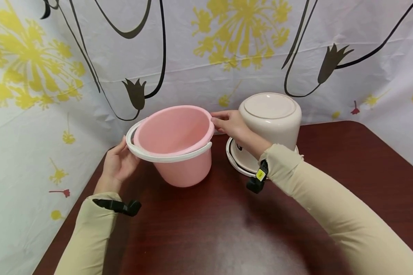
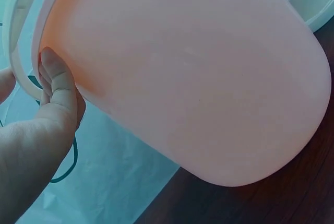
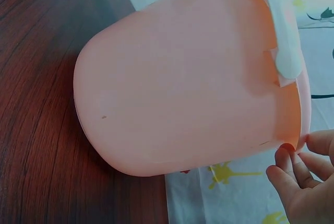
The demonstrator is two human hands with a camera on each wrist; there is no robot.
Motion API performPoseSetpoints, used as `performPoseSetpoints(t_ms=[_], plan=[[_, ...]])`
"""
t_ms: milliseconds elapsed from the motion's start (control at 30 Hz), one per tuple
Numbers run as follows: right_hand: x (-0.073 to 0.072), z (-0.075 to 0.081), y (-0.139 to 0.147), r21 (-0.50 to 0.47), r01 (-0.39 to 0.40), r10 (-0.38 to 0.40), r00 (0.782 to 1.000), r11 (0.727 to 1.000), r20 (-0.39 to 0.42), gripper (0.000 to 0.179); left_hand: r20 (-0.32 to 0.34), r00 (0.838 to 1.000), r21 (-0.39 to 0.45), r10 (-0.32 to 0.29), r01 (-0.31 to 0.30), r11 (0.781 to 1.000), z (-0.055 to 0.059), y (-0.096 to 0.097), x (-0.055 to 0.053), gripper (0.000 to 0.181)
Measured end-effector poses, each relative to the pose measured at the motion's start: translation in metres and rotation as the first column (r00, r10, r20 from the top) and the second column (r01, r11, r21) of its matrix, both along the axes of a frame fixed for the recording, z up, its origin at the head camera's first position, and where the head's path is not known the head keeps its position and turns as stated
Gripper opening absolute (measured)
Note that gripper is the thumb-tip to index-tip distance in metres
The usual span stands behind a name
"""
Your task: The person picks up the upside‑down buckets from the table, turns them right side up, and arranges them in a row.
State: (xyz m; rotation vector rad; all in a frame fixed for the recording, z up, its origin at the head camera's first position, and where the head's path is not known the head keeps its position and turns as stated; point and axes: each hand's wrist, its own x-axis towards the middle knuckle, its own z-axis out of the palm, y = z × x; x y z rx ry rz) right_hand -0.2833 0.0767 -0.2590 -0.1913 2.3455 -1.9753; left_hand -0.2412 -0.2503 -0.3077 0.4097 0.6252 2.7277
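Observation:
A pink bucket [image 1: 187,172] is tilted, its mouth turned up and its base close over the table. Its white handle [image 1: 170,157] lies along the near side of the rim. My left hand [image 1: 118,166] holds the left side of the rim, fingers [image 2: 55,72] tucked beneath it and thumb by the handle. At the far right of the rim my right hand [image 1: 232,124] pinches the edge between thumb and fingers. In the right wrist view the bucket's smooth side [image 3: 172,88] shows, with the handle's end joint [image 3: 288,65] under the rim.
A cream bucket [image 1: 278,131] stands upside down right of the pink one, behind my right forearm. Its pale handle [image 1: 239,168] rests around its lower rim. The dark red table [image 1: 199,233] meets a flower-patterned cloth [image 1: 199,46] at the back and left.

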Motion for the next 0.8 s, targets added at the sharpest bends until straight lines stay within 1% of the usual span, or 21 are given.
performPoseSetpoints(t_ms=[100, 233, 433, 567, 700, 800], plan=[[-0.001, 0.000, 0.000, 0.002, 0.001, -0.001, 1.000, 1.000, -0.007, 0.034, 0.002, 1.000, -0.012, 0.003, -0.003, 1.000, -0.001, -0.001, 0.000, 0.035], [0.000, 0.001, 0.000, -0.001, 0.001, -0.001, 1.000, 1.000, -0.011, 0.034, 0.031, 0.999, -0.029, 0.024, -0.023, 0.999, -0.004, -0.003, 0.002, 0.035], [0.001, 0.001, 0.000, -0.004, 0.007, -0.008, 1.000, 1.000, -0.011, 0.033, 0.091, 0.992, -0.094, 0.085, -0.077, 0.993, -0.009, -0.007, 0.003, 0.033], [0.001, 0.001, 0.000, -0.006, 0.014, -0.014, 1.000, 1.000, -0.010, 0.033, 0.109, 0.989, -0.137, 0.099, -0.084, 0.987, -0.014, -0.009, 0.002, 0.031], [-0.001, -0.001, 0.000, -0.009, 0.019, -0.019, 1.000, 1.000, -0.004, 0.033, 0.114, 0.988, -0.210, 0.102, -0.077, 0.975, -0.021, -0.011, 0.003, 0.032], [-0.001, -0.003, 0.000, -0.011, 0.020, -0.020, 1.000, 1.000, -0.004, 0.033, 0.119, 0.987, -0.285, 0.111, -0.074, 0.956, -0.026, -0.010, 0.004, 0.036]])
